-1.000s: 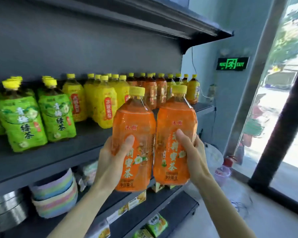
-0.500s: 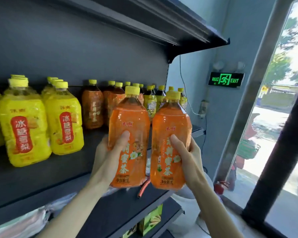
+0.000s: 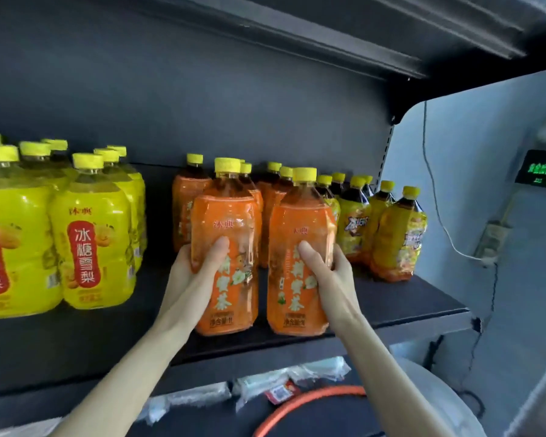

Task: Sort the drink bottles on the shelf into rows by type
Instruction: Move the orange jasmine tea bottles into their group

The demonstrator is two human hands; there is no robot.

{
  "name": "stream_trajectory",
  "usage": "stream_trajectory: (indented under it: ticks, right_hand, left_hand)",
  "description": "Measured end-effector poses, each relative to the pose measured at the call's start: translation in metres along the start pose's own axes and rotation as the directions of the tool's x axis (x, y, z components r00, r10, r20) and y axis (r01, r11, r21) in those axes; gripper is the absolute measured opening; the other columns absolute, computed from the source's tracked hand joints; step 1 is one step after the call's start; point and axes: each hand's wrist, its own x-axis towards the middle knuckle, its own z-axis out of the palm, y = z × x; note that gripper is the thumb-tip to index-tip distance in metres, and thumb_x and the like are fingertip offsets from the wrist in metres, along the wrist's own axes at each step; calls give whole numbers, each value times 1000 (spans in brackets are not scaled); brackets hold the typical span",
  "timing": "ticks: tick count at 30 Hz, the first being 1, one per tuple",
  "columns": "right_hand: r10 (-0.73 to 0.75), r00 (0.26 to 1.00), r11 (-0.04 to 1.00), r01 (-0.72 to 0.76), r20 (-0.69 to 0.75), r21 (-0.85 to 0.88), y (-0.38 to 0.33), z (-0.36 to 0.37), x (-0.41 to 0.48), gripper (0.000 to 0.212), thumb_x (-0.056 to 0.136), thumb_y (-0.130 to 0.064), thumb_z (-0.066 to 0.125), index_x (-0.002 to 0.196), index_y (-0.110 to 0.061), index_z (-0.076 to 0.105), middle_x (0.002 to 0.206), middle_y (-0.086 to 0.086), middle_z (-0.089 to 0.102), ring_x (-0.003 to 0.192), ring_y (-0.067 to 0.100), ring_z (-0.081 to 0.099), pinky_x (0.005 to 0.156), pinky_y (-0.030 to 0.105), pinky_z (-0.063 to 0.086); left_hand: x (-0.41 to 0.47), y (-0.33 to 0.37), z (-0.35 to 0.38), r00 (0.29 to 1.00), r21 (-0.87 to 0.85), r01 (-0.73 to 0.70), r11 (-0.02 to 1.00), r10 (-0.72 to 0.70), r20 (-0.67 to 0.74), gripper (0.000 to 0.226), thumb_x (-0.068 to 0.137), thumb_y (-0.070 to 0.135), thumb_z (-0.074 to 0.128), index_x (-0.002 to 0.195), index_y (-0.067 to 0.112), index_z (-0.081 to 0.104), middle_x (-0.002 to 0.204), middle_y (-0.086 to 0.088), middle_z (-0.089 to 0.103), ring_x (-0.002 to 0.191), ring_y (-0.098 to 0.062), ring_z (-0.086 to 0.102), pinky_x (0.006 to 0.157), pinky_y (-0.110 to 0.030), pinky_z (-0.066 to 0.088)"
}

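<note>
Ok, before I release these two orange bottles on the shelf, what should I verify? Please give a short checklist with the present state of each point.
1. Grip: the left hand holds the left orange bottle and the right hand holds the right orange bottle: ok.
2. Both bottles upright: ok.
3. Bases resting fully on the shelf: cannot tell.
4. Same type behind: the orange row stands directly behind them: ok.
5. Distance from the front edge: the bases are near it, so probably push deeper: not ok.
6. Gap to the yellow bottles: ok.
</note>
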Motion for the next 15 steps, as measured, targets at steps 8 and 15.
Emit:
stream_trajectory:
  ticks: [8,15]
  right_hand:
    - [22,975,994,-45,219,102,34,17,53,57,68,-44,75,117,-24,56,100,-3,74,88,12,72,73,26,58]
    - [-17,957,999,8,290,32,50,38,77,43,68,-51,73,106,-36,59,104,-7,71,99,14,68,87,34,56]
  left_hand:
    - [22,-11,-8,989,205,23,979,7,-145,52,74,58,51,118,35,38,99,24,54,88,9,52,66,-11,39]
    - [40,-15,-29,995,326,38,945,-4,-103,63,69,59,49,126,35,35,111,19,52,104,-5,52,82,-21,41]
